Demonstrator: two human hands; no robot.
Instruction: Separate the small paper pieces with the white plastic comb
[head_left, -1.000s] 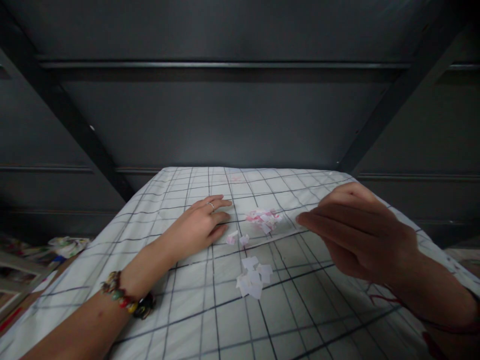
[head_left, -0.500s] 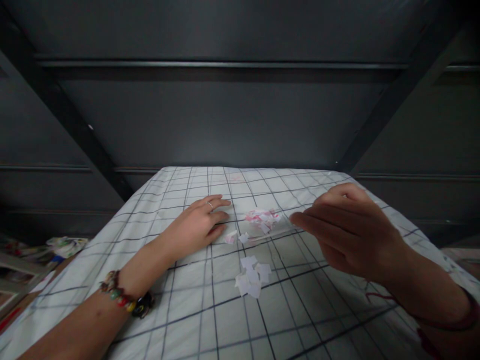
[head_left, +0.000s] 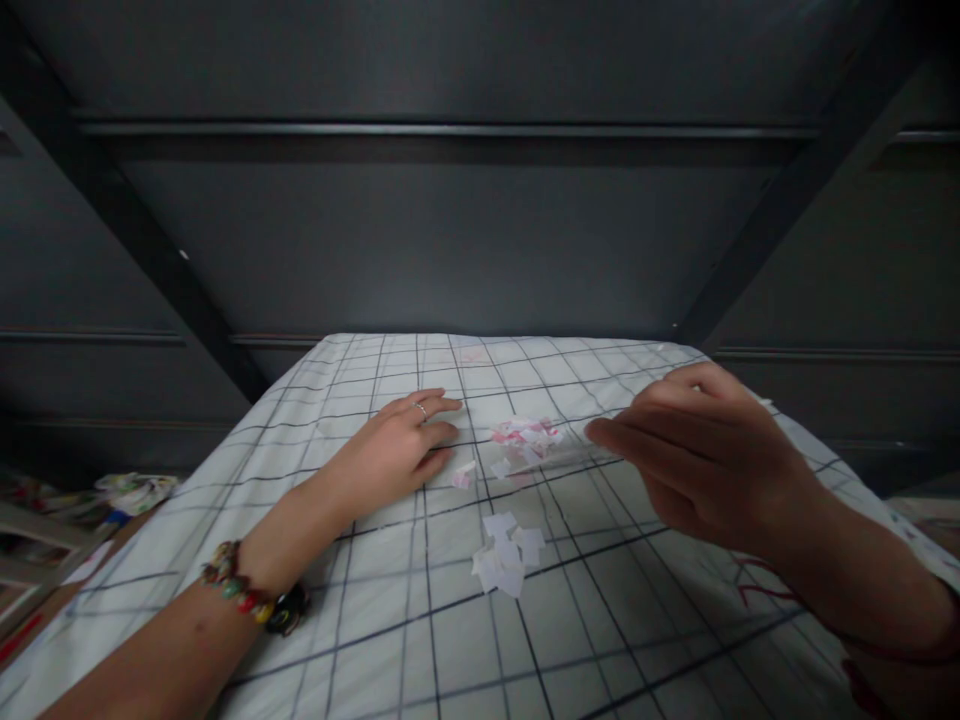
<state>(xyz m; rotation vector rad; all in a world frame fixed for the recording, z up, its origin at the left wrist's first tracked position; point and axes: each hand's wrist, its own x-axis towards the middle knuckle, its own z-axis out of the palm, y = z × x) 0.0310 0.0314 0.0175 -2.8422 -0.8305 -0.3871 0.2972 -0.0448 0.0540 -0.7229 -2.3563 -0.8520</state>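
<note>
Fingers of the right hand are pinched together on what looks like a clear strip, blurred and reaching left over the checked cloth. Its far end is near a small white scrap, just in front of the pink-and-white paper pile. The left hand rests on the cloth, loosely spread and empty, beside a pinkish scrap. White scraps lie clustered nearer the person.
</note>
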